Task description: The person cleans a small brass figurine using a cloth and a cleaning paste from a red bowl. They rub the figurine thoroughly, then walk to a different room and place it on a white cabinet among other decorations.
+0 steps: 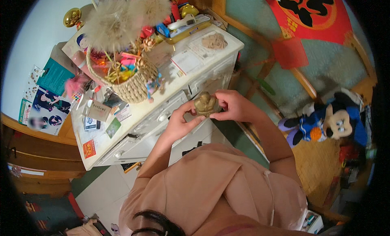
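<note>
Between my two hands is a small brass-coloured seated figurine [204,104], held in front of the dresser's edge. My left hand [182,117] grips its left side, with the thumb along its base. On the other side, my right hand [230,106] pinches it with thumb and fingers. The white dresser [166,97] stands just beyond my hands, and one of its drawers looks slightly pulled out. Nearest on its top is a woven basket [132,88] with colourful small items inside and fluffy dried seed heads [114,25] rising above it.
A brown lump [214,41] lies on papers at the dresser's right end, near a gold-rimmed tray [186,32] of items. Small boxes and cards, including a beige box [99,110], crowd the left end. A plush mouse doll [332,123] sits at right by a glass-paned wooden door [265,41].
</note>
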Tool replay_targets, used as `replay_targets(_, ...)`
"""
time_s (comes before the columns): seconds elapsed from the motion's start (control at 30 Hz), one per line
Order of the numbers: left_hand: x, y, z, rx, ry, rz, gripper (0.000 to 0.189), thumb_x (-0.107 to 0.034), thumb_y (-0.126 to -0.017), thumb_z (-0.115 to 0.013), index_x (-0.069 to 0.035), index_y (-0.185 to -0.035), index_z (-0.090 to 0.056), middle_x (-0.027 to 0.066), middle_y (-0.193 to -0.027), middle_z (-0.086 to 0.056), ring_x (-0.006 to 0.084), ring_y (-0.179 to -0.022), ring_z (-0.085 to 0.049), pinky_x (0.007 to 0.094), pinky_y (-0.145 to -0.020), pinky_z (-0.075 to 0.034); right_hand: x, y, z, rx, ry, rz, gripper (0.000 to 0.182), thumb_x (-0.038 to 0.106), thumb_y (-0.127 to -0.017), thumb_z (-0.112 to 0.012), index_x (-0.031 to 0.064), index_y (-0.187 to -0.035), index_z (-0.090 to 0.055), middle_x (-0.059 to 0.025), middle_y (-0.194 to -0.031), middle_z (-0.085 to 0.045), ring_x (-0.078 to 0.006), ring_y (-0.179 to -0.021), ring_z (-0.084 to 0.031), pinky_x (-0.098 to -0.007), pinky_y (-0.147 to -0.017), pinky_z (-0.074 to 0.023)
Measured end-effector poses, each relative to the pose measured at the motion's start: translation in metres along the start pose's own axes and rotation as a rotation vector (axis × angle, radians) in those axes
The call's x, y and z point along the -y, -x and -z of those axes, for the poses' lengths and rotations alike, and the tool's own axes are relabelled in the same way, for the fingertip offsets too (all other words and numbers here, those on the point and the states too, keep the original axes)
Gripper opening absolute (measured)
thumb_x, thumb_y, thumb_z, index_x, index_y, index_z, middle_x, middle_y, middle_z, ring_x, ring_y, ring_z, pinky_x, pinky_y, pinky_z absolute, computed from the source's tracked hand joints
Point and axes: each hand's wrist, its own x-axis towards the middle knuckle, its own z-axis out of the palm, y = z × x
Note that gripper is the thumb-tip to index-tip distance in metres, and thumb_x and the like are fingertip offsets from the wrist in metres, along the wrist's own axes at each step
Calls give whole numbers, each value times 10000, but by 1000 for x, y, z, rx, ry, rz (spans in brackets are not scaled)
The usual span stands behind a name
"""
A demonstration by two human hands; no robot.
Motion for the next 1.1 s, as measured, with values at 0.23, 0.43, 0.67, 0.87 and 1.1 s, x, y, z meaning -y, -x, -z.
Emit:
replay_targets(0.23, -1, -79, 10, -80, 24, 35, 628, -99, -780, -700, -53, -1324, -389, 37, -1065, -576, 118, -891, -458, 259, -794, -426, -40, -86, 102, 25, 19, 47, 399, 122, -682, -753, 70, -647, -359, 19, -598, -329, -75, -545, -319, -260, -472, -276)
replay_targets(0.43, 20, -98, 30, -304, -151, 108, 521, -47, -811, -645, -54, -1288, -437, 77, -995, -606, 116, -771, -524, 252, -751, -453, -81, -215, 201, -187, -126, 92, 273, 237, -771, -711, 32, -903, -587, 49, -646, -500, -30, -567, -425, -202, -493, -351)
replay_targets(0.67, 40, -110, 15, -750, -402, 244, 346, -48, -856, -589, -21, -1189, -498, 3, -643, -503, 49, -553, -440, 200, -504, -375, -70, -401, 229, -133, -155, 371, 360, 229, -781, -659, -28, -1023, -586, -88, -913, -638, -192, -776, -580, -323, -736, -463)
replay_targets(0.87, 65, -128, 4, -906, -624, 241, 287, -33, -841, -590, -33, -1124, -547, -5, -566, -428, 49, -483, -374, 211, -452, -329, -83, -539, 194, -130, 395, 400, 508, 346, -714, -722, -27, -1029, -582, -160, -970, -632, -242, -863, -614, -325, -768, -482)
replay_targets(1.1, 70, -127, 1, -1008, -720, 280, 283, -31, -816, -599, -38, -1096, -559, 15, -521, -430, 63, -448, -378, 221, -431, -319, -92, -605, 125, -246, 443, 345, 432, 313, -617, -750, -39, -849, -654, -220, -849, -643, -328, -807, -634, -380, -731, -506)
